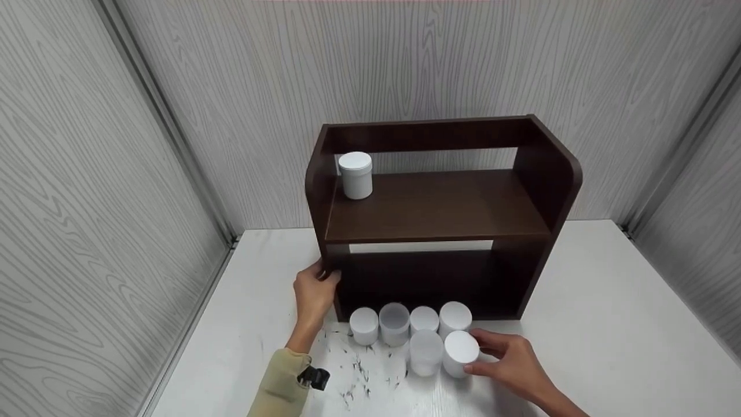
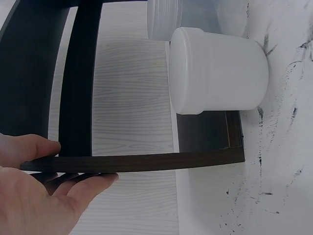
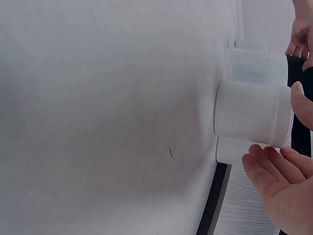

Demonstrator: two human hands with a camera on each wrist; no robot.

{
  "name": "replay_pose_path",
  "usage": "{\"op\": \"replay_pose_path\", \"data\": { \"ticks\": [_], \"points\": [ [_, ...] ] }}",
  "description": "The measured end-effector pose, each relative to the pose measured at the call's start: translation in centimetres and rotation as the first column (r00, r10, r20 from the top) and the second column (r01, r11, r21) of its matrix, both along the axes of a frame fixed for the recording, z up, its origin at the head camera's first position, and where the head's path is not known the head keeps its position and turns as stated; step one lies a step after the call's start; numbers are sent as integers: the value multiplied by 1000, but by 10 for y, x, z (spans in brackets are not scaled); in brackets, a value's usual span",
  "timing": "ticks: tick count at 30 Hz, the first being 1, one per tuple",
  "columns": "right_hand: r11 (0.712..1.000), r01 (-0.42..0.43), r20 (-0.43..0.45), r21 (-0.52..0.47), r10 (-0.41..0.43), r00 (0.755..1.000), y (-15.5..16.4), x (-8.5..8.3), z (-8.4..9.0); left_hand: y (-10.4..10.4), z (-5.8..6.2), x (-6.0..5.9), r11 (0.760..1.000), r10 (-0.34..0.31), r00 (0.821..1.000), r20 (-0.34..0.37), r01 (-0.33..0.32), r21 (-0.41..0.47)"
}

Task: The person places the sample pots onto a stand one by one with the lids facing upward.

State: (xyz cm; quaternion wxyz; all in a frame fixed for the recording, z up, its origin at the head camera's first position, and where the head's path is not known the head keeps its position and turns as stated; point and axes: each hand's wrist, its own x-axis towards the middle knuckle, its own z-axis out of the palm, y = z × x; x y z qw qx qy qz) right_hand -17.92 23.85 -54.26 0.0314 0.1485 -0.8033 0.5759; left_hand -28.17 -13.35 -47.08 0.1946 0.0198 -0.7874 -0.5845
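Observation:
My left hand [image 1: 314,294] grips the left side panel of a dark brown two-tier shelf [image 1: 440,208]. In the left wrist view the thumb lies on one face of that panel [image 2: 146,162] and the fingers on the other. At the front right of a group of jars, my right hand [image 1: 512,365] holds a white lidded jar [image 1: 461,350] near its top, thumb on the near side and fingers on the far side. Beside it stands a translucent jar [image 1: 425,353]. Behind them, a row of jars [image 1: 364,325] lines the shelf's front edge.
Another white lidded jar [image 1: 356,176] stands at the left of the upper tier. Dark scuff marks [image 1: 359,370] show on the white table [image 1: 608,324]. Grey wood-patterned panels [image 1: 428,69] enclose the back and sides.

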Motion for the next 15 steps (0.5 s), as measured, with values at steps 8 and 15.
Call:
{"op": "replay_pose_path", "data": {
  "ticks": [8,15],
  "points": [
    [1000,-14,-33,-20,13,999,-1,-4,-2,0,1,0,999,-26,1000,4,26,19],
    [999,-31,-46,-24,30,998,-2,-4,-2,0,0,0,1000,-20,1000,11,20,19]
  ]
}}
